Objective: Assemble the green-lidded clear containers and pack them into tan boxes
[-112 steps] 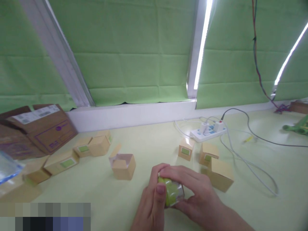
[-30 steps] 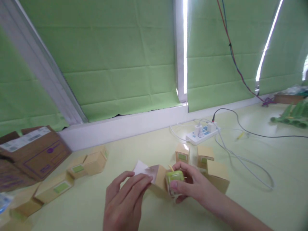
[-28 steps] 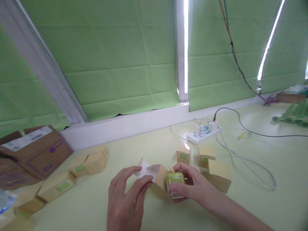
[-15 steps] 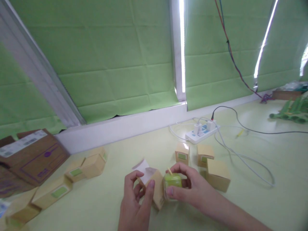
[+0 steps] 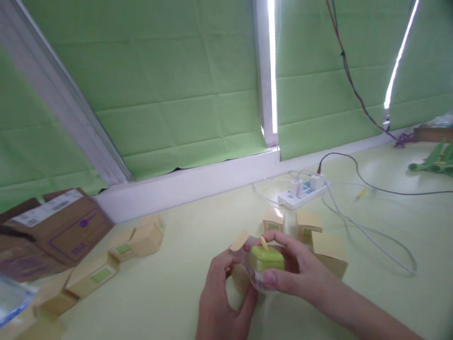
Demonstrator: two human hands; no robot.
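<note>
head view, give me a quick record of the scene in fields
right hand: grips green candle in clear wrap, wick up
left hand: holds small tan box against the candle
table: pale green
behind hands: three shut tan boxes
left side: more tan boxes, brown carton
back: white power strip, cables

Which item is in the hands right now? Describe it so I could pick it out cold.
Start at the white power strip by the window ledge and come toward the camera, past the tan boxes. Between the left hand and right hand sits a green candle in clear wrap. It is the only bright green, unboxed piece there, with a small wick on top.
</note>
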